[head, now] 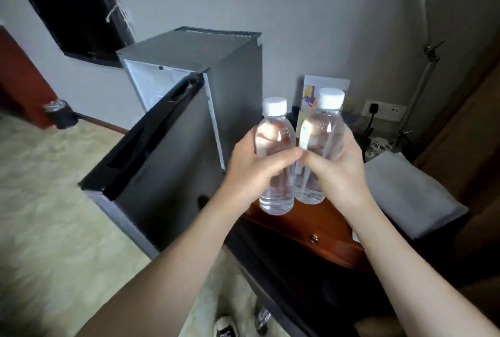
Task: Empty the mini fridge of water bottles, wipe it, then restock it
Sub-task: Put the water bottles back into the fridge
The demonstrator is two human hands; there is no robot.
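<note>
two bottles up, one per hand, fridge door open at left

your left hand (254, 171) grips one water bottle (274, 158), your right hand (338, 171) the other bottle (320, 142), over the wooden table (305, 224); they look touching, so a knock could loosen either. mini fridge (194, 109) interior barely shows.

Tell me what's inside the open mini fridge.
The mini fridge shows only white inner wall above its open door; no bottles visible. The door hides the lower interior.
</note>
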